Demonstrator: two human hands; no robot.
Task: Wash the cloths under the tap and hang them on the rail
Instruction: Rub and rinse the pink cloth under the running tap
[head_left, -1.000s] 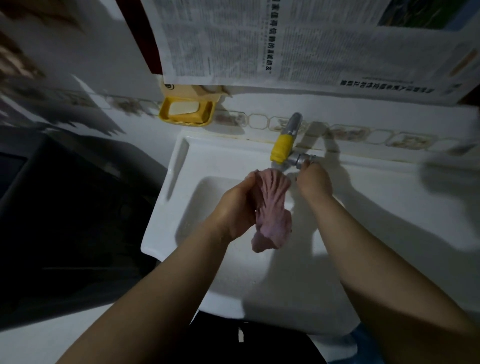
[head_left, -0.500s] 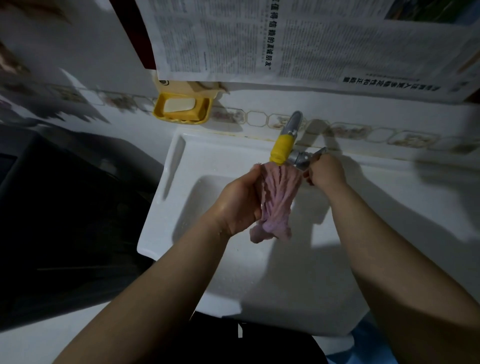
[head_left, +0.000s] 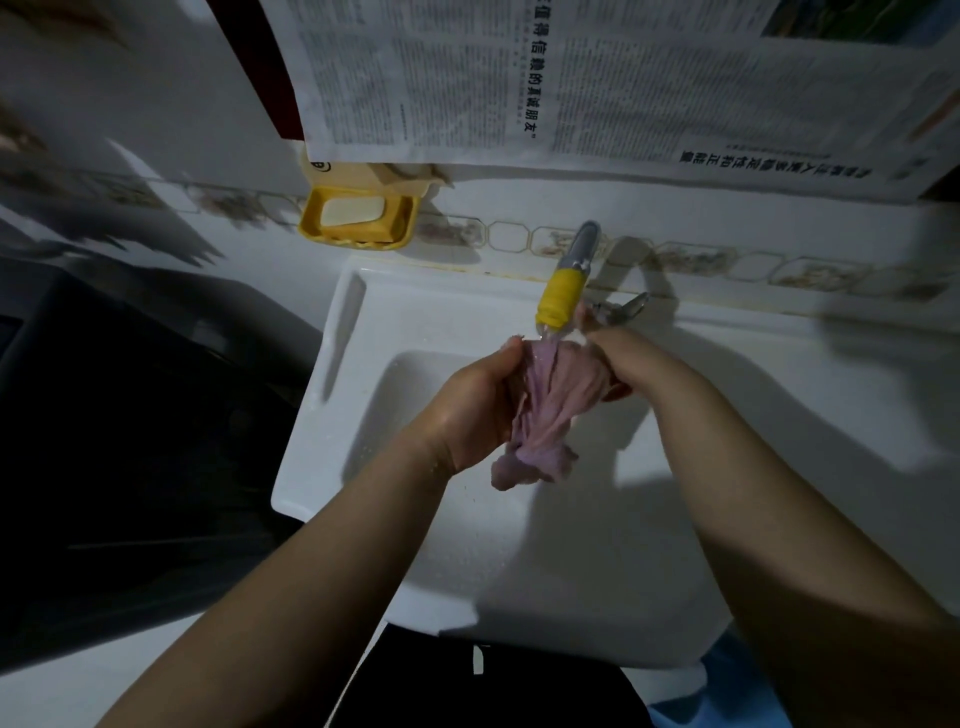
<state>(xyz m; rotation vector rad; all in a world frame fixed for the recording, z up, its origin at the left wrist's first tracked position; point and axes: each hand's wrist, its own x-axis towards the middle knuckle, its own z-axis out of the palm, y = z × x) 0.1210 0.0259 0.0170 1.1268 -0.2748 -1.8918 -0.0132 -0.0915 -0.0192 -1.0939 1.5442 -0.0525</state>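
Rinsing only begun: crumpled pink fabric cloth (head_left: 550, 405) grasped by both left hand (head_left: 467, 410) and right hand (head_left: 623, 364) under yellow-tipped metal tap (head_left: 563, 291) at white sink's (head_left: 363, 291) back edge, hanging not yet done.

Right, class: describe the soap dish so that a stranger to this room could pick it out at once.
Start at the white sink and look up past its back left corner to the tiled wall. The soap dish hangs there, under the newspaper's lower edge and left of the tap. It is yellow and holds a pale bar.
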